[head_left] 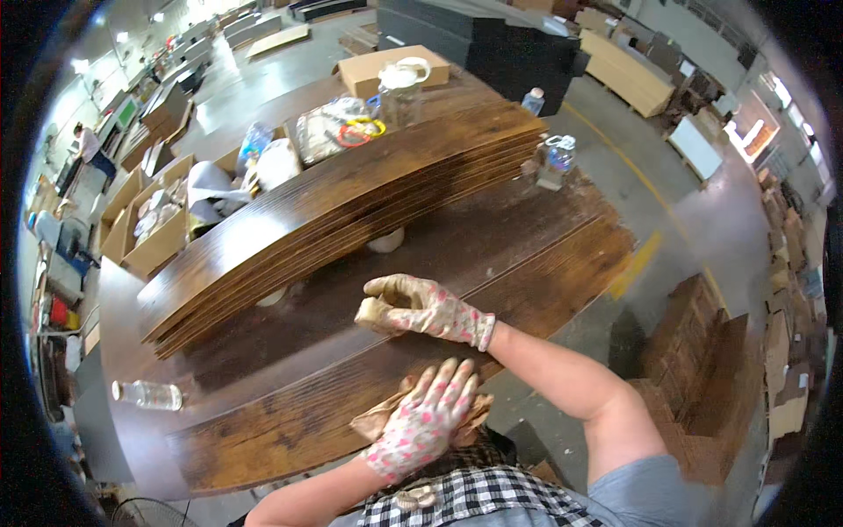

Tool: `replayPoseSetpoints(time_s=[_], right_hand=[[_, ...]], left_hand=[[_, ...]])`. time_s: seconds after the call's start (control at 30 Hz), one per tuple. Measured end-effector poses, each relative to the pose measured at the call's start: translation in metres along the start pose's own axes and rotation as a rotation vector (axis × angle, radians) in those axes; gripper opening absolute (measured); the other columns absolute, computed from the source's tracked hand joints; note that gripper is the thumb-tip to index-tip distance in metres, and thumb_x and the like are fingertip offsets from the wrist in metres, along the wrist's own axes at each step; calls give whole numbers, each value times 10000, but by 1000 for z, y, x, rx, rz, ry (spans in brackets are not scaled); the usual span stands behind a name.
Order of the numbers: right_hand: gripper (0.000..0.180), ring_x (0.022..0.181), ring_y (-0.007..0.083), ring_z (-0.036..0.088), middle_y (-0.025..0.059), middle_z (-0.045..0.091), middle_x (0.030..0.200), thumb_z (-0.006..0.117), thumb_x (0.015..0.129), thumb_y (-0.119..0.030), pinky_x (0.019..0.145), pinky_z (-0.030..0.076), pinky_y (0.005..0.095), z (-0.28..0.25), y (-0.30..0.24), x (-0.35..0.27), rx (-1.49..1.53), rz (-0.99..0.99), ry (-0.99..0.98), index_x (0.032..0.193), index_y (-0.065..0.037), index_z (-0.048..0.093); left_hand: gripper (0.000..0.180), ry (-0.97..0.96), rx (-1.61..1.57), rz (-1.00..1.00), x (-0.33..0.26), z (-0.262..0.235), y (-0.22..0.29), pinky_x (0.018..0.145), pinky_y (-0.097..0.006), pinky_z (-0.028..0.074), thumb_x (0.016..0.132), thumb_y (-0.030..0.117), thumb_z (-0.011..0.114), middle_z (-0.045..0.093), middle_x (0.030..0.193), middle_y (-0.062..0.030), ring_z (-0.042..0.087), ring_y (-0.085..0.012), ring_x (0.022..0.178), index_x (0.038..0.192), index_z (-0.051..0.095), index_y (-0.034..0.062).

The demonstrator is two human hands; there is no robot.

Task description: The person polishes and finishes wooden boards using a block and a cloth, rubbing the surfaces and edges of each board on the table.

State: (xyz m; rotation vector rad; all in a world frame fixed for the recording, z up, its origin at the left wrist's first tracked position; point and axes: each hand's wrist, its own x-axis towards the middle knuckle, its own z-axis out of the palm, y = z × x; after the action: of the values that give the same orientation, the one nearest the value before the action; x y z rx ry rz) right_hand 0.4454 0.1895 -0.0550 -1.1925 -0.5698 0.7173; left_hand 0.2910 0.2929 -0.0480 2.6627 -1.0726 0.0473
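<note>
My right hand (428, 313), in a white glove with pink spots and stained fingertips, is raised over the dark boards. Between its thumb and fingers is a small pale beige block (374, 314); I cannot tell its material. A matching glove covers my left hand (421, 417), which rests over a crumpled brown rag (376, 423) and presses it at the near edge of a wood-grain board (290, 426). The rag sticks out on both sides of the palm, and the thumb is hidden. Beyond both hands lies a stack of similar long boards (351, 198).
A clear bottle (147, 395) lies on its side at the left. Another bottle (559, 156) stands at the stack's right end. Behind the stack are open cartons (158, 220), a plastic jug (401, 97) and a closed cardboard box (360, 72). Brown panels (694, 369) stand at the right.
</note>
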Motion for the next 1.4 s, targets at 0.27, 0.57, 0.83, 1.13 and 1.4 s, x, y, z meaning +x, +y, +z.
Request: replayPoseSetpoints(time_s=[0.27,0.57,0.83,1.13,1.4], right_hand=[[560,1037,148,584,74,632,1131,663,910,-196,946,466,302,-184,-85,-92,-742,12,358,1388,-21,431],[647,1109,138,525,72,563,1225,596,958,-242,1010,397,303,-252,-87,-105,-253,91,29,1480,-35,275],[709,1160,168,489,90,528,1240,599,951,-274,1036,366,328,-264,-82,-82,-129,129,-177,1501,-44,215],[612,916,127,522,40,551,1002,558,943,-120,869,448,286,-259,-60,-101,-271,-99,10,1485,-67,278],[607,1011,128,531,65,554,1164,558,909,-75,953,428,283,-260,-58,-100,-357,-269,129,1470,-52,326]], left_hand=[[498,-86,99,-76,-9,-13,0,1075,-487,368,845,226,546,497,1375,-195,479,-347,1278,1289,501,3],[539,-102,-85,209,191,29,27,1122,-460,316,862,218,485,384,1469,-185,380,-346,1358,1350,420,0],[582,-248,-563,315,391,130,77,1115,-405,317,931,306,500,322,1502,-180,344,-333,1370,1420,354,26],[558,-31,-159,182,292,80,76,1156,-460,253,876,222,495,341,1490,-204,303,-345,1404,1381,411,2],[696,20,263,-482,74,33,68,1063,-483,375,783,490,666,489,1382,-185,481,-343,1280,1276,500,28]])
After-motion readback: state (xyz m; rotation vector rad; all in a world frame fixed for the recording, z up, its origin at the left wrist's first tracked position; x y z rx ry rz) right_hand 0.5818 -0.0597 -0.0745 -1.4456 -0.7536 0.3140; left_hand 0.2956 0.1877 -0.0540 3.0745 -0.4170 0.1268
